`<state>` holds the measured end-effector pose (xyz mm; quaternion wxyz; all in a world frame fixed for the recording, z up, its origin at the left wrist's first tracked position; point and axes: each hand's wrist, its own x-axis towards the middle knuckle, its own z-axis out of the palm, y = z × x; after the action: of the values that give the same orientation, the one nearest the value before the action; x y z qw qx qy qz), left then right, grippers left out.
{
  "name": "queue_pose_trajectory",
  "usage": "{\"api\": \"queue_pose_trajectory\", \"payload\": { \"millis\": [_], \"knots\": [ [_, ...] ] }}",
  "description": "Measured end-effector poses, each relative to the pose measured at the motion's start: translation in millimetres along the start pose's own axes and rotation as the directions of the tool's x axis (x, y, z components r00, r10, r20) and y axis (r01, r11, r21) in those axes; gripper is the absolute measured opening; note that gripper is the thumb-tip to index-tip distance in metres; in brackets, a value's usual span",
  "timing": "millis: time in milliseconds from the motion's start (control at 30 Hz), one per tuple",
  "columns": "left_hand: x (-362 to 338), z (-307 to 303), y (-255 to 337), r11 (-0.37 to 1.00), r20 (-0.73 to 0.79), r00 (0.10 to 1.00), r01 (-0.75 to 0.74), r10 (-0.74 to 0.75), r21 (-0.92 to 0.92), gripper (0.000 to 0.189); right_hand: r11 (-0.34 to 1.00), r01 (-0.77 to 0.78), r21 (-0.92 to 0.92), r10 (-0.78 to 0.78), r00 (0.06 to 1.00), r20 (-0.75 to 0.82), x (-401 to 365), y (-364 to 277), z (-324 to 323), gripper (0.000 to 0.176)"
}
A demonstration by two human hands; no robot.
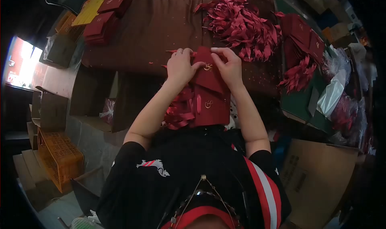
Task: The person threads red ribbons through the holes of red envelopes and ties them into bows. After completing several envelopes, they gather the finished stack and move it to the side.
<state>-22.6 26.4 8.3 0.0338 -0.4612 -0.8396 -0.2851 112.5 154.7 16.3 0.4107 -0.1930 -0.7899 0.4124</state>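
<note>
Red card point(207, 75) is pinched at its top edge, left hand point(181, 67) and right hand point(232, 68) both closed on it, stack point(212, 106) just below the fingers; even thumb pressure should keep it square.

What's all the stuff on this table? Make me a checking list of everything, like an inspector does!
Surface: brown table, crowded on its right side.
Job's things: red card with a gold mark, held over a stack of cards.
Clutter: ribbon pile; card stacks; plastic bags.
Hands: left hand and right hand, fingers of both gripping the red card near its top.
Cables: nothing seen.
Surroundings: orange crate; cardboard box.
</note>
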Motion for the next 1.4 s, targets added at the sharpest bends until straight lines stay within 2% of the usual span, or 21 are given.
{"api": "queue_pose_trajectory", "payload": {
  "millis": [67, 133, 200, 233, 300, 333, 400, 433, 500, 567, 700, 733, 800, 967, 1033, 1133, 1267, 1300, 1333, 1400],
  "knots": [
    [-2, 13, -7, 0.998, 0.001, 1.000, 0.009, -0.009, -0.057, 0.053, 0.992, 0.008, -0.127, 0.001, 0.997, 0.071, -6, 9, 7, 0.014],
    [-3, 12, -2, 0.993, 0.013, 1.000, 0.016, -0.014, -0.118, 0.052, 0.982, 0.034, -0.184, -0.023, 0.998, 0.066, -8, 10, 10, 0.013],
    [-4, 11, 3, 0.966, 0.059, 0.993, 0.116, -0.105, -0.232, 0.049, 0.957, 0.047, -0.285, -0.022, 0.996, 0.091, -10, 12, 10, 0.013],
    [-5, 12, 4, 0.965, 0.063, 0.992, 0.121, -0.109, -0.232, 0.049, 0.958, 0.043, -0.285, -0.017, 0.995, 0.094, -10, 14, 11, 0.013],
    [-6, 13, 3, 0.942, 0.080, 0.987, 0.155, -0.137, -0.298, 0.048, 0.948, 0.115, -0.296, -0.103, 0.993, 0.058, -9, 17, 13, 0.013],
    [-4, 12, 3, 0.942, 0.080, 0.987, 0.154, -0.137, -0.298, 0.048, 0.956, 0.085, -0.279, -0.075, 0.996, 0.045, -11, 16, 13, 0.013],
    [-1, 10, 4, 0.900, 0.195, 0.962, 0.253, -0.194, -0.355, 0.046, 0.944, 0.109, -0.311, -0.097, 0.994, 0.054, -10, 15, 12, 0.012],
    [0, 11, 3, 0.899, 0.194, 0.962, 0.253, -0.194, -0.356, 0.046, 0.931, 0.133, -0.339, -0.118, 0.991, 0.064, -10, 15, 12, 0.011],
    [0, 11, 0, 0.852, 0.196, 0.967, 0.239, -0.165, -0.465, 0.043, 0.933, 0.125, -0.337, -0.108, 0.992, 0.068, -10, 12, 12, 0.011],
    [-2, 11, 2, 0.836, 0.184, 0.969, 0.236, -0.165, -0.495, 0.042, 0.934, 0.114, -0.337, -0.095, 0.993, 0.072, -9, 9, 10, 0.011],
    [-6, 16, 3, 0.778, 0.125, 0.978, 0.210, -0.169, -0.592, 0.038, 0.890, 0.247, -0.384, -0.221, 0.969, 0.111, -7, 2, 6, 0.013],
    [-8, 18, 4, 0.777, 0.126, 0.978, 0.210, -0.169, -0.593, 0.038, 0.866, 0.304, -0.398, -0.273, 0.953, 0.134, -7, 0, 5, 0.014],
    [-12, 20, 8, 0.814, -0.108, 0.991, 0.006, -0.084, -0.582, 0.034, 0.858, 0.302, -0.416, -0.262, 0.953, 0.151, -9, -6, 4, 0.014],
    [-18, 14, 17, 0.891, -0.143, 0.990, -0.055, -0.011, -0.450, 0.034, 0.820, 0.345, -0.458, -0.265, 0.936, 0.230, -5, -12, 2, 0.015],
    [-19, 12, 19, 0.901, -0.147, 0.989, -0.071, 0.008, -0.429, 0.034, 0.734, 0.434, -0.523, -0.289, 0.896, 0.338, -2, -13, 1, 0.014],
    [-21, 10, 23, 0.892, -0.166, 0.986, -0.095, 0.023, -0.442, 0.034, 0.674, 0.478, -0.563, -0.279, 0.871, 0.405, 1, -12, 3, 0.015],
    [-25, 16, 23, 0.898, -0.186, 0.983, -0.088, 0.006, -0.432, 0.033, 0.733, 0.475, -0.486, -0.297, 0.867, 0.399, 3, -4, 3, 0.013],
    [-24, 16, 22, 0.886, -0.213, 0.977, -0.102, 0.005, -0.452, 0.033, 0.879, 0.311, -0.362, -0.194, 0.926, 0.323, 3, -1, 2, 0.012],
    [-22, 17, 20, 0.885, -0.214, 0.977, -0.105, 0.006, -0.453, 0.033, 0.969, 0.131, -0.211, -0.072, 0.961, 0.266, 3, 1, 2, 0.011],
    [-19, 16, 19, 0.868, -0.241, 0.969, -0.166, 0.056, -0.468, 0.035, 0.957, 0.178, -0.228, -0.119, 0.961, 0.249, 0, 4, 1, 0.011]
  ]
}}
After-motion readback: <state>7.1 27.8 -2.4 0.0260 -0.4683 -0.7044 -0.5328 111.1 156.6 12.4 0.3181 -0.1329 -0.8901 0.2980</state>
